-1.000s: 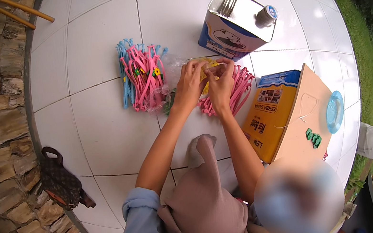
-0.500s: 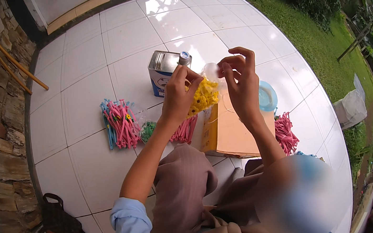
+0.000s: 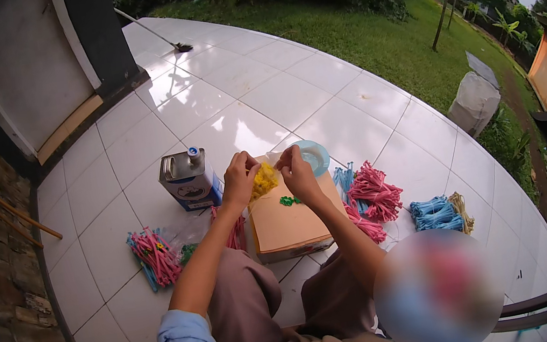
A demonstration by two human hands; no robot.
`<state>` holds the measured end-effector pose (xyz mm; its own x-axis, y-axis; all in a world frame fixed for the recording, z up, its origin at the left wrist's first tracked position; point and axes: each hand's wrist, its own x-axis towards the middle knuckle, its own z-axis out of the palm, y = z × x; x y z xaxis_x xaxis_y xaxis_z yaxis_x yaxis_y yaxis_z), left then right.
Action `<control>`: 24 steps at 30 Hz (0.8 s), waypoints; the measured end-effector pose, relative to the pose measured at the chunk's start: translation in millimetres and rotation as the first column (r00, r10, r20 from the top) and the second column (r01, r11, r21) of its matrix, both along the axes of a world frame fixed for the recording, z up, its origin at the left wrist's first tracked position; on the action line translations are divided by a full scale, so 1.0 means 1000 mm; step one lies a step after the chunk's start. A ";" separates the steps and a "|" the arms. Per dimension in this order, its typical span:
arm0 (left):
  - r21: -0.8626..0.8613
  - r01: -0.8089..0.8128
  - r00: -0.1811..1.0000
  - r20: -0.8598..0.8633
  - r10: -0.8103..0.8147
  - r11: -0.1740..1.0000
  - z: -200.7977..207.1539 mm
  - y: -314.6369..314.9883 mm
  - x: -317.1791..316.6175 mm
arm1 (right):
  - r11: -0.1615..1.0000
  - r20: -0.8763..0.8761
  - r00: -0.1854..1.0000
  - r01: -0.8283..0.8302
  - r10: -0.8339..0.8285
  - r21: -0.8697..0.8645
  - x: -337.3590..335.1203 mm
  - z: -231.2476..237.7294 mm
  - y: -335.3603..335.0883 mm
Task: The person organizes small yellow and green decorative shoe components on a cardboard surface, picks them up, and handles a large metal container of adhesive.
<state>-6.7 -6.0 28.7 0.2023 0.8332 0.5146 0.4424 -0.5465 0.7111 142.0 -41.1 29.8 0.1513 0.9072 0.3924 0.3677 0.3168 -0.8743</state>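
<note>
A clear plastic bag of small yellow pieces (image 3: pixel 264 181) hangs just above a box with a flat peach-coloured top (image 3: pixel 292 223). My left hand (image 3: pixel 240 182) pinches the bag's left side. On the other side, the closed fingertips of my right hand (image 3: pixel 299 175) grip its clear upper edge. Several small green pieces (image 3: pixel 288 200) lie on the box top between my forearms. Beyond my right hand is a round light blue plastic dish (image 3: pixel 315 156) at the box's far edge.
A metal can with a blue cap (image 3: pixel 190 183) stands behind my left hand. Pink and blue strip bundles (image 3: pixel 155 256) lie left; more pink bundles (image 3: pixel 374 193), light blue bundles (image 3: pixel 436 215) and a tan bundle (image 3: pixel 462 212) lie right. My knees flank the box's near side.
My right hand's spread fingers have closed at the bag's edge. Both hands and the bag are now lower over the box. The view has shifted, bringing the green pieces and right-hand bundles into sight.
</note>
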 end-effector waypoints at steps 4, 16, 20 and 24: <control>-0.111 -0.073 0.992 -0.110 0.061 0.991 -0.034 0.002 -0.006 | 0.989 -0.038 0.999 -0.044 0.039 -0.145 -0.007 -0.012 0.004; -0.174 -0.060 0.895 -0.445 -0.024 0.983 -0.053 -0.014 -0.005 | 0.982 0.104 0.994 -0.012 0.032 -0.187 0.001 -0.049 0.022; -0.230 -0.056 0.871 -0.486 -0.065 0.972 -0.051 -0.011 0.010 | 1.000 0.319 0.948 -0.009 0.017 -0.027 0.006 -0.065 0.028; -0.163 -0.109 0.830 -0.557 0.000 0.981 -0.054 -0.013 0.003 | 0.994 0.541 0.841 -0.044 -0.018 0.102 -0.004 -0.061 0.021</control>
<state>-3.5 -18.9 -24.9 0.3580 0.9180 0.1708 0.8157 -0.3965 0.4212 137.7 -19.7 -31.1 -0.1245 0.8561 0.5017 0.7672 0.4037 -0.4985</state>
